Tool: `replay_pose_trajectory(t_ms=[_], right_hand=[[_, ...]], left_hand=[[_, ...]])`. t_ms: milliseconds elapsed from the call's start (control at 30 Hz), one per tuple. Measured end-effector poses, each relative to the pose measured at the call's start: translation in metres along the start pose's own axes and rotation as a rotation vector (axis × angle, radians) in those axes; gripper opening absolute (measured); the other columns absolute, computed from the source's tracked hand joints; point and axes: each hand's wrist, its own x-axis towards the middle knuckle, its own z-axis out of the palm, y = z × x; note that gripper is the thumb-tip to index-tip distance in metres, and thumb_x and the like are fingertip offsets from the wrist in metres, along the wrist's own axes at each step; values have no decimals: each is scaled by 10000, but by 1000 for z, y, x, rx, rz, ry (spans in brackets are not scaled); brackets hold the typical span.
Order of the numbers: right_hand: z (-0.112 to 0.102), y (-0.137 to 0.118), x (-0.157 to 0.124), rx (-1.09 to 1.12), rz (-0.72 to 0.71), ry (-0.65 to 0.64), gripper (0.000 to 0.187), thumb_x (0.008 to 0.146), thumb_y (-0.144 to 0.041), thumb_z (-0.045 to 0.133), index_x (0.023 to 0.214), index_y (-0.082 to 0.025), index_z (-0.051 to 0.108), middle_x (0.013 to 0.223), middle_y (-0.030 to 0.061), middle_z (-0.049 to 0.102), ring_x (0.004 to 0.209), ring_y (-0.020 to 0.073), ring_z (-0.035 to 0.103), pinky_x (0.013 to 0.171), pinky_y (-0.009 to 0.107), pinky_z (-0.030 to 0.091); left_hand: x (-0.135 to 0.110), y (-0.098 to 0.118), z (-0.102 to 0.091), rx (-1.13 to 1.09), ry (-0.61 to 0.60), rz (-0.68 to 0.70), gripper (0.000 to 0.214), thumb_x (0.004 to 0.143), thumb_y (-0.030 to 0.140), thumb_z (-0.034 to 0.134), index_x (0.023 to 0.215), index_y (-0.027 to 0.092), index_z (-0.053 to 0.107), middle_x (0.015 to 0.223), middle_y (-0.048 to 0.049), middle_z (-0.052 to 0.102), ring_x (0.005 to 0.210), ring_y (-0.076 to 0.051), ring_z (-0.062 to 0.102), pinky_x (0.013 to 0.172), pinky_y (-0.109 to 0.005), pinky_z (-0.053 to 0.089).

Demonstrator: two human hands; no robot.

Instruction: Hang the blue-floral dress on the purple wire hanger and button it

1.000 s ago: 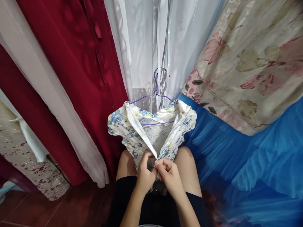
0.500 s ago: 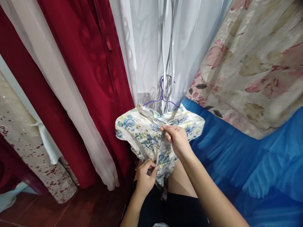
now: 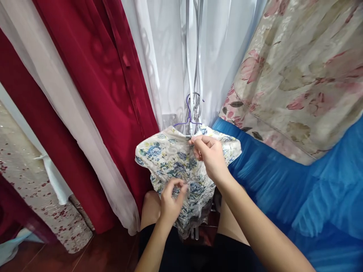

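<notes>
A white dress (image 3: pixel 172 158) with blue and yellow flowers and short sleeves hangs from a purple hanger (image 3: pixel 189 113) in front of me. At the top of its centre seam, by the neckline, my right hand (image 3: pixel 208 151) pinches the fabric; any small fastener there is hidden by the fingers. My left hand (image 3: pixel 171 200) is lower down at the front of the dress, its thumb and fingers curved and slightly apart, with nothing visible between them. The dress's lower end hangs between my knees.
White fabric (image 3: pixel 167 56) with hanging ribbons is behind the hanger. Red cloth (image 3: pixel 113 94) and pale sheer cloth (image 3: pixel 85 139) drape at the left. To the right hang a pink-flowered cloth (image 3: pixel 283 87) and a blue skirt-like fabric (image 3: pixel 278 181). Reddish floor tiles (image 3: pixel 93 249) show below.
My right hand has moved up the centre seam to the neckline, and the front edges there now lie together. My left hand has let go and risen slightly. The dress hangs flatter.
</notes>
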Motion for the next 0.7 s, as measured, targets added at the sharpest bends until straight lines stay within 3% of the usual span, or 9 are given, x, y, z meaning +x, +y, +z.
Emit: replay_pose_trajectory(t_ms=[67,133,233,367,500,567,633,700], right_hand=[[2,2,-10,-32,-10,-18,215,848,-341,625,711,-178,647,428,-70,458,391,80,355,429,233,267],[3,2,-17,-63,-27,-29,228,867,-341,616,702,-185,622,433,-70,453,398,84,368,432,230,275],[2,6,-19,-99,-63,-36,250,896,-362,609,713,-193,591,458,-72,441,417,87,363,439,228,266],[-4,29,-10,-216,-120,-22,292,886,-386,620,674,-205,532,502,-66,434,448,85,339,462,238,232],[-10,59,-11,-342,-19,-68,311,857,-377,609,619,-215,490,470,-66,420,438,93,338,467,243,234],[-11,68,-17,-359,4,-91,301,847,-358,604,611,-216,485,469,-67,420,439,94,342,475,243,245],[-9,72,-24,-379,2,-100,277,826,-330,614,605,-212,497,474,-63,437,451,97,362,485,243,259],[-5,75,-28,-353,32,-121,265,805,-313,623,592,-208,503,479,-58,453,459,97,373,486,240,261]], left_hand=[[41,29,-11,31,152,147,197,972,238,585,1142,230,685,989,-45,697,890,-179,647,845,-287,497],[79,57,-19,52,128,309,308,994,229,560,1287,239,656,1003,-45,700,894,-173,655,858,-298,509],[116,85,-19,136,-8,440,198,1006,222,550,1118,211,713,1012,-48,704,965,-177,660,882,-305,514],[129,98,-14,231,125,536,140,998,206,566,966,181,700,937,-41,695,939,-169,654,890,-298,507],[152,80,-38,184,408,450,173,998,274,577,960,161,703,934,-41,681,909,-156,638,861,-272,493],[170,54,-53,45,546,299,201,984,308,594,958,143,706,930,-38,679,881,-145,632,840,-256,491],[183,20,-64,-235,626,80,149,944,254,640,904,125,704,848,-15,660,818,-120,619,808,-228,484],[186,-14,-66,-458,647,-115,155,935,229,644,828,121,667,745,14,613,723,-101,596,773,-230,486]])
